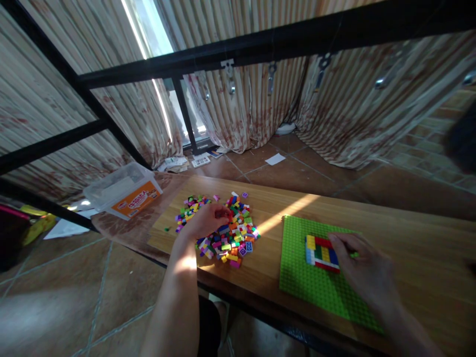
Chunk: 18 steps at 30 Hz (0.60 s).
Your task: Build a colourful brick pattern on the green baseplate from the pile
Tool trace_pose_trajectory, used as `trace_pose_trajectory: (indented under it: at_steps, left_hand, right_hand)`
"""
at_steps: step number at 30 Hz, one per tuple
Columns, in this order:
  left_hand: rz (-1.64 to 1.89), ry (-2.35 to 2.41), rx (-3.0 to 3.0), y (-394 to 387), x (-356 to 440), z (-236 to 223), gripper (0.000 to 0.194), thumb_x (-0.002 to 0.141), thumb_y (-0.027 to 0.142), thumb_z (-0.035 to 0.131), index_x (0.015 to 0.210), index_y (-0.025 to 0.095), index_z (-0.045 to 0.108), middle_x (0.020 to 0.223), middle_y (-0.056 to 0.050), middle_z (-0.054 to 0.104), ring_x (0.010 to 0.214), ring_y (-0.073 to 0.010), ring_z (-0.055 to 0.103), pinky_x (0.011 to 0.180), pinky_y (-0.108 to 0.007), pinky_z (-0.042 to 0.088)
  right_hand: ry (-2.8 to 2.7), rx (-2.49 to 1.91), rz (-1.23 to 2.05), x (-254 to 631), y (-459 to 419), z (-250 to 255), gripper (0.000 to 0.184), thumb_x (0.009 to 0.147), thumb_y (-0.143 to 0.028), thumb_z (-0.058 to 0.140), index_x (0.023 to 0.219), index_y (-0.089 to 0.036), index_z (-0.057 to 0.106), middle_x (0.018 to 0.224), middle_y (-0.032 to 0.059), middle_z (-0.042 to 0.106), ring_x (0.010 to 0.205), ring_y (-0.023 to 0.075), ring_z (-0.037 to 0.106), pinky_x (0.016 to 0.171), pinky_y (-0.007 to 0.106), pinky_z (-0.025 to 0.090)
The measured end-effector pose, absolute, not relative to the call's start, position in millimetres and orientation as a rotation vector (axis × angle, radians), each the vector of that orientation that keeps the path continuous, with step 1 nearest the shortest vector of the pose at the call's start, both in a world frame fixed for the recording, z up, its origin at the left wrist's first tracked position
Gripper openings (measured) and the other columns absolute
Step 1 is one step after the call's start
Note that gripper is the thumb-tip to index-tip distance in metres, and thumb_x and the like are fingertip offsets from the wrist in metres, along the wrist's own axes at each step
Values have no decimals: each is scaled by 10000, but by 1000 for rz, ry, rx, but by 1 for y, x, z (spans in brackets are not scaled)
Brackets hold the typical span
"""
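My left hand reaches into a pile of small loose toy bricks of many colours. Its thumb and fingers are pinched together, and a red brick shows between the tips. Over the right part of a green baseplate is my right hand, fingers curled. A small green brick peeks out of its grip. By these fingertips, a flat block of joined bricks in yellow, red, white, blue and green sits on the baseplate; the hand covers its right edge.
The wooden bench top carries the bricks and baseplate. A clear plastic box with an orange label stands at the left end on a brown cloth. A black metal rail and striped curtains are beyond, with papers on the tiled floor.
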<state>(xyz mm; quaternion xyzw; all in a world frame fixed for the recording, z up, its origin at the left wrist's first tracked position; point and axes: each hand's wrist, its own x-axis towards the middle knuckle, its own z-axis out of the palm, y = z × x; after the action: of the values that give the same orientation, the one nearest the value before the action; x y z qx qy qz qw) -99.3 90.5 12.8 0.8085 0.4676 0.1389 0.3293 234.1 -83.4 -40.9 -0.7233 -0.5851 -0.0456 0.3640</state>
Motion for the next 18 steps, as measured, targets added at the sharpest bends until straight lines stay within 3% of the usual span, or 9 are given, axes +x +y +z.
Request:
trace_pose_trajectory:
  at_steps: [7, 12, 18]
  left_hand:
    - [66, 1458, 2233, 81, -102, 24, 163, 665, 249, 675, 804, 178, 720, 738, -31, 697, 703, -185, 625, 617, -260, 418]
    - [-101, 1624, 2311, 68, -88, 31, 188, 645, 258, 681, 815, 216, 748, 737, -57, 702, 724, -229, 636, 614, -293, 391]
    - [-127, 1639, 2310, 64, -78, 30, 122, 626, 210, 678, 734, 195, 733, 707, -78, 687, 737, -245, 636, 620, -301, 380]
  right_hand:
    - [-1548, -1844, -149, 234, -83, -41, 372, 941, -488, 445, 847, -219, 684, 866, 49, 718, 781, 202, 676, 692, 314, 511]
    - [-1582, -1850, -127, 230, -83, -40, 367, 944, -478, 444, 856, -217, 686, 877, 53, 719, 781, 202, 677, 679, 312, 509]
    - [-1564, -1849, -84, 229, -84, -38, 367, 941, -474, 448, 864, -207, 689, 875, 58, 713, 787, 204, 674, 687, 320, 511]
